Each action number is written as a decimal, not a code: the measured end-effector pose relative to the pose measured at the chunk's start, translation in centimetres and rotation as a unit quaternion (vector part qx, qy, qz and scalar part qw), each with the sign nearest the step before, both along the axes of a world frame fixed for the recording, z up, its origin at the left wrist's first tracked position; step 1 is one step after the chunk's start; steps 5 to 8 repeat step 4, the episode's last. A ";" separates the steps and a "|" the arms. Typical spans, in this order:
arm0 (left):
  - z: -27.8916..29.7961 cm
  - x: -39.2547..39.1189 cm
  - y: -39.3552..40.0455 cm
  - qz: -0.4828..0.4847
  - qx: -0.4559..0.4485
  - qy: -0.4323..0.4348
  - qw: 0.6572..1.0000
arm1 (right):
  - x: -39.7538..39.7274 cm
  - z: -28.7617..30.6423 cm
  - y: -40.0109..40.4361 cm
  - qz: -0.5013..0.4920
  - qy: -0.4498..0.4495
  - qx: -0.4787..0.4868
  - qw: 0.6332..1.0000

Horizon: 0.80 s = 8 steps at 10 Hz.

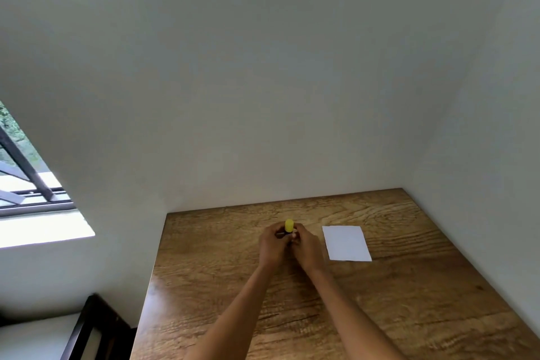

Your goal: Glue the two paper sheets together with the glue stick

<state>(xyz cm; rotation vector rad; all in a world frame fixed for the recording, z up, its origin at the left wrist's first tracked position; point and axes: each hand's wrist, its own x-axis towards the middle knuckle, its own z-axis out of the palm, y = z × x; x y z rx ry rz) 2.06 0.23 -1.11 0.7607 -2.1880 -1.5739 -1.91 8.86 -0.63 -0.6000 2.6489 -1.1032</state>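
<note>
A glue stick (289, 225) with a yellow cap stands upright between my two hands over the middle of the wooden table (409, 301). My left hand (273, 245) and my right hand (306, 247) are both closed around its lower body, which they hide; only the cap shows above my fingers. A white paper sheet (346, 243) lies flat on the table just right of my right hand, untouched. I cannot tell whether it is one sheet or two stacked.
The table sits in a corner, with white walls (263, 96) behind it and along its right side. A window (26, 184) is at the left. A dark-framed piece of furniture (87, 330) stands below the table's left edge.
</note>
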 end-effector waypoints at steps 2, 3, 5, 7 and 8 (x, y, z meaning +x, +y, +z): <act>-0.2 0.3 -0.1 -0.026 0.039 -0.014 0.999 | 0.5 0.4 0.0 0.009 -0.028 -0.004 1.000; -0.7 0.8 -0.3 -0.033 0.063 -0.031 0.997 | 0.9 0.6 0.5 0.026 -0.049 -0.001 0.998; -0.8 2.0 -0.3 -0.012 0.065 -0.065 0.996 | 2.1 0.5 1.9 0.016 -0.058 0.020 0.998; -0.8 2.0 -0.3 -0.012 0.065 -0.065 0.996 | 2.1 0.5 1.9 0.016 -0.058 0.020 0.998; -0.8 2.0 -0.3 -0.012 0.065 -0.065 0.996 | 2.1 0.5 1.9 0.016 -0.058 0.020 0.998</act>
